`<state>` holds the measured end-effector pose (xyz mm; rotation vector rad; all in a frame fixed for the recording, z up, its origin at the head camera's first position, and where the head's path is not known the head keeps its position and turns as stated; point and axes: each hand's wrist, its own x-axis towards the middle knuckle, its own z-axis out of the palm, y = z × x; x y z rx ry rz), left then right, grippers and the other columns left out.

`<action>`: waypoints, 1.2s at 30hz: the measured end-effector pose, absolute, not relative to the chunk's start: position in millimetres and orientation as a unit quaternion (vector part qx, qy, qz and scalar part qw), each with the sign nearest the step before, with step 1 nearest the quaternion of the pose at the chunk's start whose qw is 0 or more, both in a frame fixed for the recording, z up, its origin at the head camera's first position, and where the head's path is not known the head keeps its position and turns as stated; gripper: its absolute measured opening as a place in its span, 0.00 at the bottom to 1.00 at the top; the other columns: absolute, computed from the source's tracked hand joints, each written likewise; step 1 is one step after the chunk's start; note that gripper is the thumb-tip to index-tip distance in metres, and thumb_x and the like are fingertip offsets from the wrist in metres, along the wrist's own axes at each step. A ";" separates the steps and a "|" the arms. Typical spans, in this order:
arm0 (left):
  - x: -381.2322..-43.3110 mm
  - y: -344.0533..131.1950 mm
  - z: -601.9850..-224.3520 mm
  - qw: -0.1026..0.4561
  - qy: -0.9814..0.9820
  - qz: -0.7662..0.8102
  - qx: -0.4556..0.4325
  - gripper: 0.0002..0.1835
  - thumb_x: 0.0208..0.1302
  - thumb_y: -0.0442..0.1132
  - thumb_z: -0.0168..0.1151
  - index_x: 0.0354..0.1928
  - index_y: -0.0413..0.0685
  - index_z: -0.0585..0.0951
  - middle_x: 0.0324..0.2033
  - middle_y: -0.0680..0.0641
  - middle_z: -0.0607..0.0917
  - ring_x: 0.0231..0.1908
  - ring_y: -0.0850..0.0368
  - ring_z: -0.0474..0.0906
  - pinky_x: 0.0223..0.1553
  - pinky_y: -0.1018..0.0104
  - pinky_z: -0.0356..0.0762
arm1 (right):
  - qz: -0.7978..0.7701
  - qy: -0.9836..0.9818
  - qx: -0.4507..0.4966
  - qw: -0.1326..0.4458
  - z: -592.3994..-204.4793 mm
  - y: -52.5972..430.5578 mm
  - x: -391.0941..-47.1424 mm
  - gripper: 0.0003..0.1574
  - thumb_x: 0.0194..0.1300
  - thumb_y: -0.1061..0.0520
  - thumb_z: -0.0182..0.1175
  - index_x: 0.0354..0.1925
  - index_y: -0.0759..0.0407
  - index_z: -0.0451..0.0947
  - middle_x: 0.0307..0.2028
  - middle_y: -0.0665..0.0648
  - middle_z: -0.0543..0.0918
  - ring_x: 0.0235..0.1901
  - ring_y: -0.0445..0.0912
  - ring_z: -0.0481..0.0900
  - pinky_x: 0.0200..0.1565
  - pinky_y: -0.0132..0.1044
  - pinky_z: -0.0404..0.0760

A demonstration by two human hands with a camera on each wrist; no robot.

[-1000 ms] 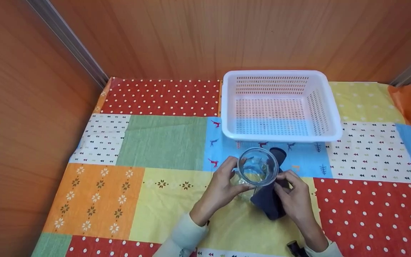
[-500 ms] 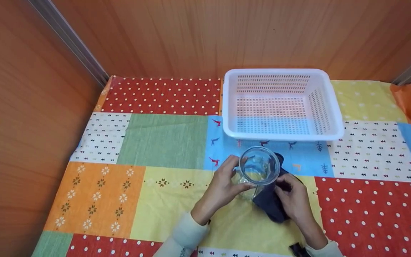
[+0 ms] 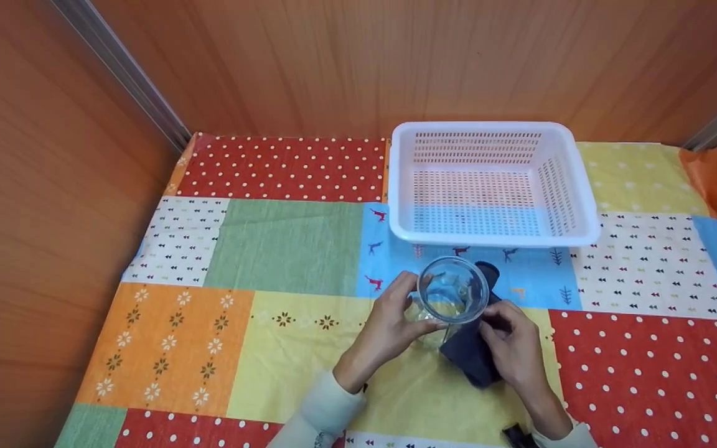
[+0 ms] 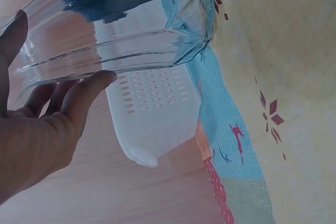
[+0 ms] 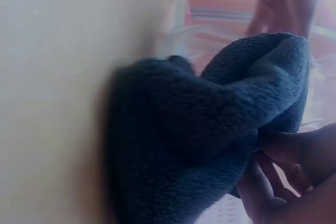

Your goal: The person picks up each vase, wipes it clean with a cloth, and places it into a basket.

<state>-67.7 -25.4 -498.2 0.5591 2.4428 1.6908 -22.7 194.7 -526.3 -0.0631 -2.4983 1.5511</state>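
Brown wood-grain panels (image 3: pixel 358 68) rise along the bench's far & L. edges, prob. to screen the work area. Patchwork-cloth-covered bench (image 3: pixel 296 249): printed w/ dots, trees, deer & flowers; no readable lettering. White, rectangular, perforated plastic basket (image 3: pixel 492 239): near the bench's far edge, R. of that edge's midpoint, open side up; prob. set back to give both hands room. Dark navy, soft-pile fabric cloth (image 3: pixel 473 361): on the near side of the basket, bunched along the jar's R. wall; folds hide the exact contact. Clear, faceted glass jar (image 3: pixel 449 308): btwn the hands, just off the basket's near edge, mouth up & tilted toward the head camera; can't tell if its base touches the bench.

L. hand (image 3: pixel 388 330): fingers curled about the jar's L. wall, thumb on its near side; prob. a steadying grip, w/ mouth & R. wall left uncovered. R. hand (image 3: pixel 514 342): fingers narrow, pinching the cloth vs. the thumb; prob. for close control of the fabric next to the glass. Short black item (image 3: pixel 519 435): by the R. wrist, cut off by the frame, poss. a strap. No brand or label seen on basket, cloth or jar.
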 end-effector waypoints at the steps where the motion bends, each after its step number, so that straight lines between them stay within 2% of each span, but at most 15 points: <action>1: -67.8 -25.4 -498.3 0.058 0.806 0.559 0.185 0.33 0.56 0.38 0.83 0.63 0.53 0.78 0.55 0.52 0.80 0.58 0.58 0.77 0.59 0.49 0.83 | 0.533 -0.840 -0.020 0.103 -521.5 193.3 -22.8 0.13 0.61 0.81 0.64 0.38 0.67 0.83 0.40 0.61 0.83 0.41 0.36 0.80 0.43 0.20 0.82; 5: -67.9 -25.5 -498.7 0.052 0.807 0.557 0.188 0.33 0.56 0.38 0.83 0.62 0.53 0.78 0.55 0.51 0.80 0.58 0.57 0.78 0.58 0.46 0.84 | 0.559 -0.821 -0.012 0.116 -503.0 188.6 -22.9 0.14 0.60 0.82 0.65 0.39 0.68 0.84 0.39 0.58 0.82 0.43 0.38 0.81 0.46 0.23 0.83; 12: -67.8 -25.3 -498.2 0.060 0.803 0.563 0.188 0.33 0.56 0.36 0.83 0.63 0.53 0.78 0.55 0.52 0.80 0.58 0.56 0.78 0.60 0.55 0.82 | 0.552 -0.824 -0.007 0.124 -493.0 186.8 -23.0 0.16 0.61 0.82 0.65 0.40 0.66 0.86 0.39 0.54 0.82 0.45 0.39 0.80 0.46 0.27 0.84; 18: -68.2 -25.1 -499.5 0.054 0.800 0.566 0.193 0.32 0.56 0.37 0.83 0.62 0.53 0.78 0.54 0.51 0.80 0.58 0.53 0.78 0.61 0.55 0.82 | 0.551 -0.826 -0.007 0.122 -498.9 187.9 -22.3 0.14 0.62 0.80 0.66 0.40 0.67 0.85 0.39 0.54 0.82 0.45 0.42 0.82 0.48 0.35 0.86; 21: -68.1 -24.9 -500.3 0.054 0.797 0.568 0.197 0.32 0.56 0.36 0.83 0.61 0.52 0.78 0.53 0.51 0.80 0.58 0.50 0.79 0.61 0.54 0.82 | 0.543 -0.830 -0.002 0.126 -504.6 189.1 -21.7 0.13 0.62 0.80 0.66 0.39 0.66 0.84 0.39 0.57 0.82 0.44 0.42 0.82 0.47 0.33 0.86; 26: -67.7 -25.2 -500.7 0.055 0.796 0.569 0.200 0.33 0.56 0.36 0.83 0.63 0.53 0.78 0.54 0.51 0.79 0.60 0.49 0.78 0.62 0.55 0.81 | 0.536 -0.837 -0.011 0.113 -517.2 191.5 -21.8 0.15 0.61 0.81 0.65 0.39 0.66 0.83 0.40 0.59 0.83 0.44 0.41 0.82 0.45 0.24 0.83; 36: -68.0 -24.7 -500.9 0.060 0.792 0.575 0.195 0.34 0.57 0.34 0.82 0.64 0.52 0.77 0.56 0.50 0.79 0.61 0.44 0.79 0.62 0.54 0.81 | 0.502 -0.860 -0.017 0.095 -540.5 197.6 -23.1 0.15 0.60 0.80 0.67 0.37 0.64 0.83 0.39 0.58 0.84 0.40 0.40 0.77 0.41 0.22 0.81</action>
